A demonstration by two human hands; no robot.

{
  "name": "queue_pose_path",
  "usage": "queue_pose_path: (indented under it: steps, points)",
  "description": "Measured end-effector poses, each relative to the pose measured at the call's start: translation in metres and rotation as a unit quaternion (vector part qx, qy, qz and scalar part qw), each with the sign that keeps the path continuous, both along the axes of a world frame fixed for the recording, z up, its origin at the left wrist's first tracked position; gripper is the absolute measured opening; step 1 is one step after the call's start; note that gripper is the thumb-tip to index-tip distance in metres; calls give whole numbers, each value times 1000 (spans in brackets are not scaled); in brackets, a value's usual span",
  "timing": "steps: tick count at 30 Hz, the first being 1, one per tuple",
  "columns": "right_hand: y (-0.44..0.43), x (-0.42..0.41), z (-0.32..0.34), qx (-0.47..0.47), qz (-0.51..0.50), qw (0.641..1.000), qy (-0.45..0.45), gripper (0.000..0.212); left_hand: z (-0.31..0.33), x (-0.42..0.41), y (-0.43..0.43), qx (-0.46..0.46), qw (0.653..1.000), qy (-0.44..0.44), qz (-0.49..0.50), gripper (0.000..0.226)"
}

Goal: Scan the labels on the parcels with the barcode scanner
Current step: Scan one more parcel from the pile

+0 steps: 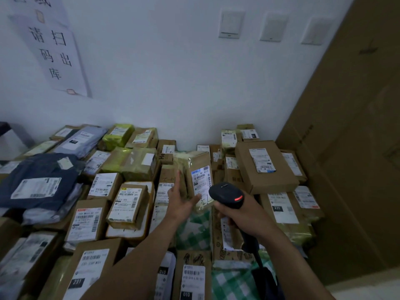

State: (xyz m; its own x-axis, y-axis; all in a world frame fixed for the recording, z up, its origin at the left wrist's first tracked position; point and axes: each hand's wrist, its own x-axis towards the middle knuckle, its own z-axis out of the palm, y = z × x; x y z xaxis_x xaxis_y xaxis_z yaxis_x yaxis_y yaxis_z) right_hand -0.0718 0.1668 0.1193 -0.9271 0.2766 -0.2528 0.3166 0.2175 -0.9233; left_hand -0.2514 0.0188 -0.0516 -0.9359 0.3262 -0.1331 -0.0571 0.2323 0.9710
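Just ahead of your right hand [244, 217], clenched round the barcode scanner [227, 194], the label [201, 180] stands upright on the taped parcel [198, 161] your left hand [180, 201] pinches.

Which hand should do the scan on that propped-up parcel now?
Right. The right hand grips the barcode scanner close to the label; the left hand is holding that parcel up.
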Motion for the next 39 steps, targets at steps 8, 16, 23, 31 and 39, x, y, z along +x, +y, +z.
queue_pose_path:
  steps: [8,16,23,31,39]
  points:
    - [-4,-3,5,17,16,1000,-19,22,1,-4,-3,-21,1000,8,4,120]
    - [-5,-7,5,3,21,1000,-15,21,-6,-10,-6,-6,1000,-15,7,126]
    - [-2,-17,1,4,9,1000,-19,21,71,16,-16,2,999,-42,-2,83]
    - [0,-52,-8,31,12,998,-50,17,73,-57,-26,-98,993,-68,18,53]
    - [11,-88,-24,21,20,996,-80,19,-31,-147,-18,-233,959,-157,31,84]
